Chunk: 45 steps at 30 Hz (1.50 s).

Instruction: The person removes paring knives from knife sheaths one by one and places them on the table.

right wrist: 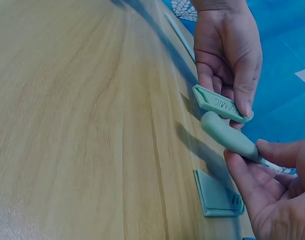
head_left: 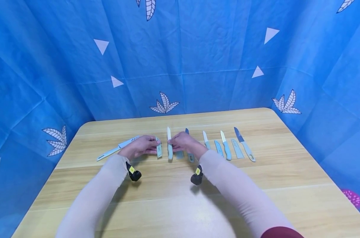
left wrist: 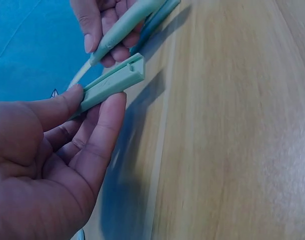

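Observation:
My left hand (head_left: 141, 146) pinches a pale green knife sheath (left wrist: 112, 84) between thumb and fingers, its slotted end toward me. Lettering shows on the sheath's side in the right wrist view. With the thumb and fingertips of my right hand (head_left: 185, 142), I grip a paring knife (head_left: 170, 151) where its green handle (right wrist: 230, 136) meets the white blade. The blade points away from me, toward the curtain. Knife and sheath are held side by side above the table, the sheath on the left. Fingers partly cover the blade in the right wrist view.
A sheathed knife (head_left: 109, 153) lies left of my left hand. Beneath my right hand are a wide sheath (right wrist: 220, 195) and a dark-bladed knife (head_left: 191, 158). Farther right lie more knives, including a dark-bladed one (head_left: 245, 144), and sheaths (head_left: 237, 149). A blue curtain (head_left: 197, 92) hangs behind the table.

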Available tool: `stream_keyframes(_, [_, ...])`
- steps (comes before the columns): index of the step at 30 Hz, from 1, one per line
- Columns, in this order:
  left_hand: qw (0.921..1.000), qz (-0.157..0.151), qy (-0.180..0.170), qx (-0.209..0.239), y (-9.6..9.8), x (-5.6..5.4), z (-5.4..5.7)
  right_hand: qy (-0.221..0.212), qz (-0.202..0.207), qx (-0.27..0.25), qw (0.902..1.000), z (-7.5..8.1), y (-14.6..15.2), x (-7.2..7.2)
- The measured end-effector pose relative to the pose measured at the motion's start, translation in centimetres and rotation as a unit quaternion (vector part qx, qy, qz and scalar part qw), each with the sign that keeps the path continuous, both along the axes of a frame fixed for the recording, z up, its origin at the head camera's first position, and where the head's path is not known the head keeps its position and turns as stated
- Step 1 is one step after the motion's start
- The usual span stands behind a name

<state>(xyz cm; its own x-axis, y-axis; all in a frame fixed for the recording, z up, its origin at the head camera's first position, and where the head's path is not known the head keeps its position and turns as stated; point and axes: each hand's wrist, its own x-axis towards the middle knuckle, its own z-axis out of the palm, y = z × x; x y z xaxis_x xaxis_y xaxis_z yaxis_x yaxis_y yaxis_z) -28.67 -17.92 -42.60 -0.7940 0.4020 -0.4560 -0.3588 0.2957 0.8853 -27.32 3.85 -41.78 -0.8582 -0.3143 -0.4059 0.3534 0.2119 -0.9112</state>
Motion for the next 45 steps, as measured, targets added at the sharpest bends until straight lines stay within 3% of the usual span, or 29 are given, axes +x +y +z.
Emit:
stream_keyframes(7, [0.9993, -0.005, 0.001, -0.038, -0.1, -0.1, -0.4, 0.002, -0.006, 0.014, 0.9999, -0.4, -0.5, 0.1])
stream_keyframes(12, [0.9971, -0.017, 0.024, -0.070, 0.0, 0.0, -0.5, 0.000, -0.015, 0.008, 0.9999, -0.7, -0.7, 0.1])
stream_keyframes(21, [0.9852, -0.027, 0.064, -0.156, 0.5, 0.3, -0.1, 0.009, -0.027, 0.038, 0.9988, -0.9, -1.3, 0.5])
stream_keyframes(34, [0.9765, -0.019, 0.093, -0.193, 0.8, 0.4, 0.3, 0.048, -0.029, 0.091, 0.9942, -0.9, -1.7, 0.4])
stream_keyframes(41, [0.9707, -0.015, 0.115, -0.211, 1.3, 0.5, -0.1, 0.091, -0.022, 0.176, 0.9798, -0.6, -1.8, 0.2])
stream_keyframes(45, [0.9671, -0.005, 0.120, -0.224, 1.6, 0.7, -0.1, 0.117, -0.016, 0.233, 0.9651, -0.5, -1.6, 0.2])
